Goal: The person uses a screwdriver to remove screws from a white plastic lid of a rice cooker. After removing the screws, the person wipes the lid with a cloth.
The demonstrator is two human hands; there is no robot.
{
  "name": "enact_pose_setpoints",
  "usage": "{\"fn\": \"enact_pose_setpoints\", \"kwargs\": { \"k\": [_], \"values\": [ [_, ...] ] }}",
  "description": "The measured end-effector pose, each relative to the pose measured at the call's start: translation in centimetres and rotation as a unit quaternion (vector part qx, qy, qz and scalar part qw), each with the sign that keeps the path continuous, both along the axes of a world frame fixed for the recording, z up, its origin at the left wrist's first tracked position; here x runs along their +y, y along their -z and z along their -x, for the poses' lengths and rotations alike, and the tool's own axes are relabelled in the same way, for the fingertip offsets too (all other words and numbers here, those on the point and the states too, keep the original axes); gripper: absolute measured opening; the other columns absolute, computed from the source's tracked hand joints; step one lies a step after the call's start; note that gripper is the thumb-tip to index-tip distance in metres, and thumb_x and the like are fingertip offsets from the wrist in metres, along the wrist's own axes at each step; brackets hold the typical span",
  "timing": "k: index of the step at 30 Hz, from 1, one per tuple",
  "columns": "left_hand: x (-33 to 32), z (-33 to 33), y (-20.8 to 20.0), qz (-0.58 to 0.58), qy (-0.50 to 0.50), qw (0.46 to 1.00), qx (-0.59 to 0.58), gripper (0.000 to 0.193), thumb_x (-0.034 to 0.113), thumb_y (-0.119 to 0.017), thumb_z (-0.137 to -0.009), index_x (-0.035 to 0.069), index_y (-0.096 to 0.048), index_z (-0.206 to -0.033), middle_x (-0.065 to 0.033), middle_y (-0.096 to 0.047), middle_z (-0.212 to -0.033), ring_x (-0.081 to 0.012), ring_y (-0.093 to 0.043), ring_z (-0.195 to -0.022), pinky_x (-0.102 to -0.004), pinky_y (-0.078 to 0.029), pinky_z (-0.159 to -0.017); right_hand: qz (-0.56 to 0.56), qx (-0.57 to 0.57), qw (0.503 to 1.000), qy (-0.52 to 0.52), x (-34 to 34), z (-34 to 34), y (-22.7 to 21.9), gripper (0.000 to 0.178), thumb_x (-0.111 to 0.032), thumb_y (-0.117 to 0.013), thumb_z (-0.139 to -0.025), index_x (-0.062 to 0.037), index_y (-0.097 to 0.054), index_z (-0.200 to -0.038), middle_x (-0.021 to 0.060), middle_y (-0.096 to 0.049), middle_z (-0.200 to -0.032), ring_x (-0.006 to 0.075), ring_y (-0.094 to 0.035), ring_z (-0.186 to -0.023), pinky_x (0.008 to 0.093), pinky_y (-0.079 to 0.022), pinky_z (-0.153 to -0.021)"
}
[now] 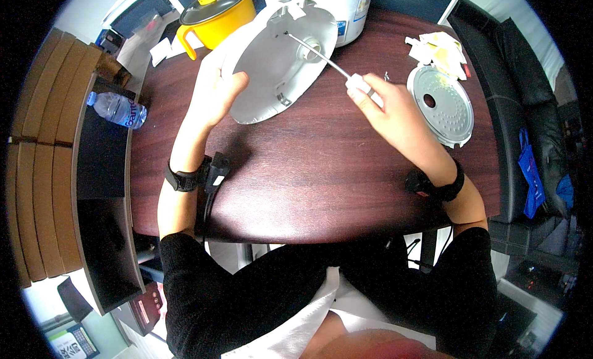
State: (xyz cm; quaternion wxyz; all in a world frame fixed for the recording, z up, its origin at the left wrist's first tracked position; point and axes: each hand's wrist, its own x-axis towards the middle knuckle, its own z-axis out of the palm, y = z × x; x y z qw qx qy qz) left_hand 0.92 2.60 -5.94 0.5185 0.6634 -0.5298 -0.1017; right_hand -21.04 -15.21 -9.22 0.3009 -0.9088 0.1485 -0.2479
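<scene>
My left hand (pixel 219 90) grips the left rim of a white appliance lid (pixel 262 81), its thumb on the edge. The lid is tilted up, with its silvery hollow inside facing me and a round white fitting on the far right of that inside. My right hand (pixel 392 109) is closed round the white handle of a screwdriver (pixel 327 59). The long shaft reaches into the lid, and its tip is at a small dark spot near the upper left of the hollow. Whether the tip sits in a screw is too small to tell.
A round grey metal plate (pixel 454 115) with a hole lies at the right, below crumpled wrappers (pixel 441 50). Behind the lid stand a white tub-like body (pixel 353 19) and a yellow pot (pixel 225 22). A water bottle (pixel 120 110) lies left, by stacked cartons (pixel 43 99).
</scene>
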Motion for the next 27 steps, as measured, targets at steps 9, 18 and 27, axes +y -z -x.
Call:
{"fn": "enact_pose_setpoints", "kwargs": {
  "k": [9,18,27],
  "values": [
    [-0.1,0.7,-0.4,0.007,0.019,0.999,-0.05,0.059,0.009,-0.049,-0.068,0.0,-0.047,-0.127,-0.0145,-0.056,-0.115,-0.0222,-0.051,-0.109,-0.0322,-0.036,-0.098,0.335,-0.088,0.933,0.094,-2.9,1.0,-4.0,0.024,-0.034,-0.069,-0.077,-0.0147,-0.065,-0.09,0.0047,-0.057,-0.067,0.026,-0.06,-0.061,0.0348,-0.046,-0.053],
    [-0.1,0.7,-0.5,0.008,0.002,1.0,-0.017,0.06,0.012,-0.048,-0.068,0.001,-0.047,-0.127,-0.0137,-0.054,-0.119,-0.0219,-0.049,-0.111,-0.0323,-0.035,-0.098,-0.365,0.089,0.923,-0.083,-0.7,0.7,-2.1,0.041,-0.04,-0.046,-0.095,-0.0006,-0.057,-0.09,0.0015,-0.049,-0.056,0.0067,-0.042,-0.036,0.0216,-0.032,-0.034],
    [0.0,0.5,-0.5,-0.008,-0.003,1.0,-0.007,0.061,0.01,-0.049,-0.067,0.001,-0.048,-0.127,-0.0124,-0.056,-0.116,-0.021,-0.05,-0.109,-0.032,-0.036,-0.098,-0.488,0.13,0.858,-0.094,2.0,0.0,-1.8,0.035,-0.035,-0.036,-0.1,-0.0044,-0.05,-0.091,0.001,-0.046,-0.055,0.0049,-0.037,-0.034,0.019,-0.027,-0.03]
  ]
}}
